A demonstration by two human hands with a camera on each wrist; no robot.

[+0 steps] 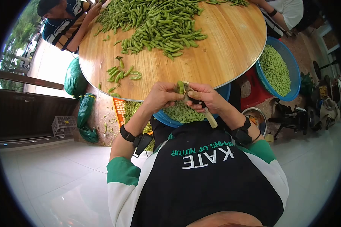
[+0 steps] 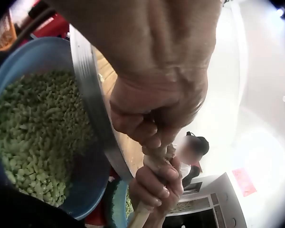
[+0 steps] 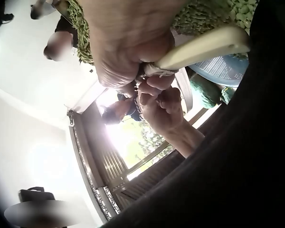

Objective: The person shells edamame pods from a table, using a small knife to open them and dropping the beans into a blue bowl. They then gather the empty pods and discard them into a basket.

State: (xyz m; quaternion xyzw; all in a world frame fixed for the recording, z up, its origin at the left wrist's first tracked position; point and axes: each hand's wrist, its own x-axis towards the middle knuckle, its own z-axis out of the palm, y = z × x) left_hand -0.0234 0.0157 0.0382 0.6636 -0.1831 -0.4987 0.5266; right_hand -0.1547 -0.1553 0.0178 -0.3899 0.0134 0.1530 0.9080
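Over the table's near edge, my left hand (image 1: 161, 99) pinches a green soybean pod (image 1: 181, 87) between thumb and fingers. My right hand (image 1: 208, 97) meets it fingertip to fingertip and grips a cream-handled tool (image 1: 211, 119); the tool's working end is hidden by the fingers. In the right wrist view the pale handle (image 3: 204, 47) sticks out of the palm, with a hole at its butt and a wrapping near the fingers. Below both hands stands a blue basin (image 2: 92, 199) of shelled green beans (image 2: 42, 128).
A large heap of pods (image 1: 155, 22) covers the far part of the round wooden table (image 1: 231, 41), with a small pile nearer left. Another blue basin (image 1: 296, 81) of beans stands at the right by a red stool (image 1: 254, 89). An orange crate (image 1: 119, 109) stands lower left. Two people sit opposite.
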